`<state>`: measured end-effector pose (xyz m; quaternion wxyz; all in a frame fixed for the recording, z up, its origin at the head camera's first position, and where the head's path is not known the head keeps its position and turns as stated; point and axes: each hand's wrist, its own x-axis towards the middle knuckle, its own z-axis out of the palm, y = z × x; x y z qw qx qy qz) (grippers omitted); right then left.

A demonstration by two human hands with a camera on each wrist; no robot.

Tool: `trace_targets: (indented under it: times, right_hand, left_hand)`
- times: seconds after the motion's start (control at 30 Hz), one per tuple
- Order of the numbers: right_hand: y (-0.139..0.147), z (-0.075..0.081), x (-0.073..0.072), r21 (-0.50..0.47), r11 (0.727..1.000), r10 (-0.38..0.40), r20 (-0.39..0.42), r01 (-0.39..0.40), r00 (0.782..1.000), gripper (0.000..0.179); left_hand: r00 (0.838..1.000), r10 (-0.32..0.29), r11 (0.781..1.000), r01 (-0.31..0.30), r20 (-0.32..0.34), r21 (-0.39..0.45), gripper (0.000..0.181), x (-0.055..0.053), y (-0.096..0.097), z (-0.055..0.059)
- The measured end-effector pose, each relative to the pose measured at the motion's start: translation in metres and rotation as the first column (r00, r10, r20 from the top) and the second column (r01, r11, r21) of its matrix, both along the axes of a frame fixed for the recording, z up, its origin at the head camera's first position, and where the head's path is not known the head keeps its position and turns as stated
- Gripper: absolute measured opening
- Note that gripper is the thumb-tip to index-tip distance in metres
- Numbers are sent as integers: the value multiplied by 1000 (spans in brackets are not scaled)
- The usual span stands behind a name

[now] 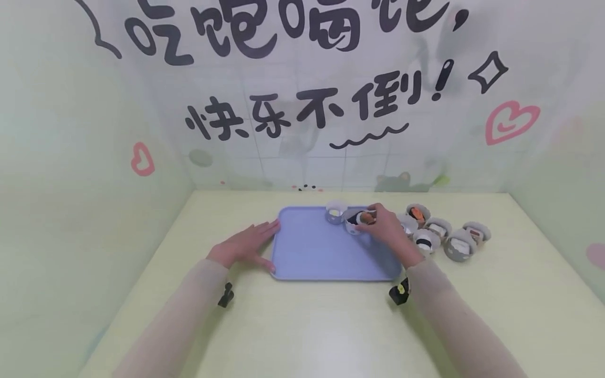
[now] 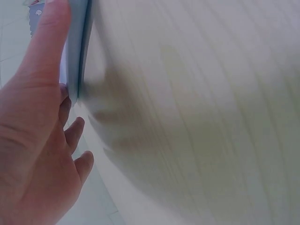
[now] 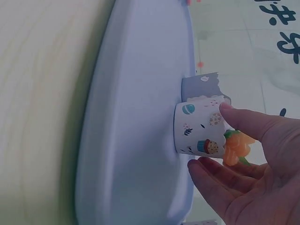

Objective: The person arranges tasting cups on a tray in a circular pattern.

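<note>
A blue tray [image 1: 321, 252] lies on the table. My left hand [image 1: 248, 244] rests at its left edge with fingers extended; the left wrist view shows the thumb [image 2: 49, 42] along the rim. At the back right of the tray, my right hand [image 1: 385, 226] holds a patterned paper cup [image 3: 199, 129] between thumb and fingers, the thumb at its scalloped rim. Out of this cup shows an orange piece with green bits [image 3: 237, 147]. Just left of it on the tray stands another paper cup [image 1: 334, 215] with something pale inside.
Right of the tray, several paper cups stand close together, including one with an orange piece [image 1: 417, 213], one with a white piece banded in black [image 1: 424, 243], and a grey one [image 1: 458, 249]. A wall with large lettering [image 1: 302, 110] rises behind the table [image 1: 302, 325].
</note>
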<state>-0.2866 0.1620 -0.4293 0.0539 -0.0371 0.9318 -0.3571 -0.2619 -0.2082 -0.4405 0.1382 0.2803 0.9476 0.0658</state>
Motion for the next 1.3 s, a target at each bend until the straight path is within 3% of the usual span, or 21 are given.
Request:
trace_targets:
  times: [0.3,0.77,1.3]
  right_hand:
    - [12,13,11,-33,999,-10,9,10,1000,71]
    - [43,27,26,-88,996,9,-59,-14,998,64]
    - [79,37,48,-35,999,-32,-64,30,997,67]
  left_hand:
    - [1000,12,1000,-12,6,11,121,0,1,0]
    - [1000,2,1000,-2,-1,21,121,2,0,0]
    - [1000,-13,1000,13,-10,16,121,-2,-4,-6]
